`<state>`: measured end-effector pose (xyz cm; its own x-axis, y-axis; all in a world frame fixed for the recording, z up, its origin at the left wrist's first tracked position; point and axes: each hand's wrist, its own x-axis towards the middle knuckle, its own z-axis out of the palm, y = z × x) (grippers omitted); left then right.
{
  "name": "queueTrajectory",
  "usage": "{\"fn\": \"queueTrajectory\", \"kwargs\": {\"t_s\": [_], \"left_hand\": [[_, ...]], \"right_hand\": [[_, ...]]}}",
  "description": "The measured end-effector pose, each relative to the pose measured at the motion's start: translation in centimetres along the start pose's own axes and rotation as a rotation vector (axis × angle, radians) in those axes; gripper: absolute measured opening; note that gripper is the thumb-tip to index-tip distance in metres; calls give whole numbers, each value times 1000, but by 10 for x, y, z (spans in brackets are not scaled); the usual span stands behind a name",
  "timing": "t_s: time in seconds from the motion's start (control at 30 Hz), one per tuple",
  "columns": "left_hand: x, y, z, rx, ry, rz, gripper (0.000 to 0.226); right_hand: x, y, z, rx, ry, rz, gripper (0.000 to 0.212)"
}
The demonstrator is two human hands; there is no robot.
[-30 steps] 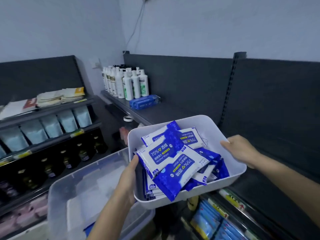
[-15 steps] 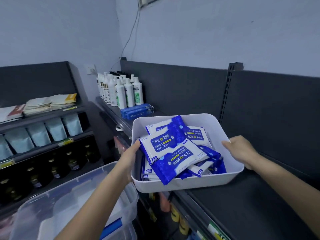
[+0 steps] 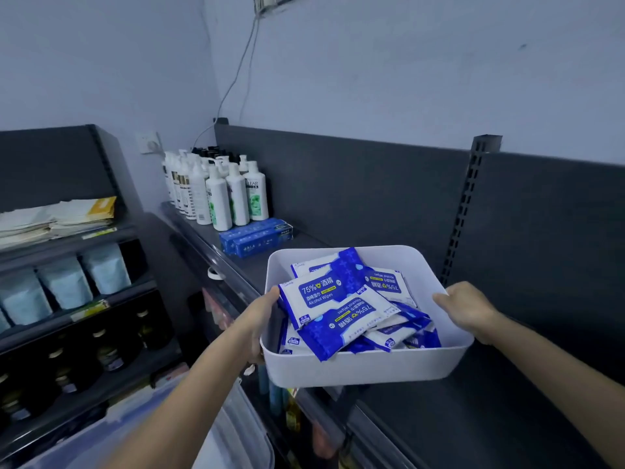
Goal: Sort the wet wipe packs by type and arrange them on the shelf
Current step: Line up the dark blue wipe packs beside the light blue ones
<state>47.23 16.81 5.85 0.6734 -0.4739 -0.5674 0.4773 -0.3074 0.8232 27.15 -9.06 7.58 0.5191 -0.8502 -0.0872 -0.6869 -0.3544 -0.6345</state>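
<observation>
A white plastic bin holds several blue-and-white alcohol wipe packs piled loosely inside. My left hand grips the bin's left rim, fingers curled over the edge. My right hand grips the right rim. The bin sits over the front part of the dark top shelf, its near left corner past the shelf's front edge. Whether its base rests on the shelf I cannot tell.
White shampoo bottles and blue boxes stand at the shelf's far left end. A clear plastic tub sits below my left arm. A side rack at left carries pale pouches and dark bottles.
Both hands have carried the bin up and away from the clear tub, bringing it over the top shelf. My view has risen with it.
</observation>
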Motion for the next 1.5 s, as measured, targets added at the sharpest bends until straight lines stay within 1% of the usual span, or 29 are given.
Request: {"fn": "queueTrajectory", "kwargs": {"t_s": [0.13,0.23,0.37,0.5,0.6,0.67,0.73,0.83,0.9,0.93,0.97,1.0,1.03,1.07,1.1,1.13,1.2,1.23,1.27,1.3,1.4,1.43,1.5], "left_hand": [[17,4,-6,48,24,-83,67],[26,6,-9,65,46,-92,59],[33,11,-10,83,70,-83,54],[36,17,-9,110,75,-101,61],[32,22,-5,134,125,-64,48],[26,25,2,166,153,11,39],[25,25,6,302,209,144,39],[27,24,6,614,346,447,52],[28,24,6,819,386,678,56],[28,26,7,891,368,760,57],[26,29,10,942,328,806,57],[25,34,13,982,277,816,58],[24,38,16,1018,229,811,60],[25,41,19,1053,183,790,62],[25,45,22,1084,144,759,66],[26,48,24,1113,106,712,69],[29,52,27,1170,42,595,73],[30,54,29,1197,22,550,73],[32,55,30,1213,13,522,74],[34,56,31,1207,12,514,73],[37,55,32,1112,12,519,73],[38,54,30,1081,17,523,74],[40,55,26,937,30,537,78]], "right_hand": [[14,-4,14,-33,-3,-7,39],[22,-6,26,-34,-14,-6,39],[32,-8,33,-31,-23,7,38],[41,-8,37,-28,-13,18,32],[45,-8,39,-37,-18,7,32],[47,-6,39,-43,-20,-9,33],[48,-4,39,-44,-29,-17,32],[46,-2,39,-56,-43,-39,29],[40,-5,37,-137,-6,-97,30],[37,-7,36,-206,38,-157,30],[32,-11,35,-251,88,-226,27],[28,-15,34,-260,124,-298,24],[23,-20,33,-245,128,-350,29],[17,-26,31,-222,98,-382,37],[10,-33,28,-173,29,-398,41],[3,-39,26,-88,-82,-396,41],[-12,-51,25,87,-359,-332,38],[-16,-53,27,120,-449,-314,34],[-19,-55,30,107,-492,-314,26],[-20,-56,34,80,-498,-333,21],[-22,-59,42,25,-477,-363,43],[-21,-59,43,23,-471,-366,45],[-21,-60,43,39,-463,-324,36]]}}
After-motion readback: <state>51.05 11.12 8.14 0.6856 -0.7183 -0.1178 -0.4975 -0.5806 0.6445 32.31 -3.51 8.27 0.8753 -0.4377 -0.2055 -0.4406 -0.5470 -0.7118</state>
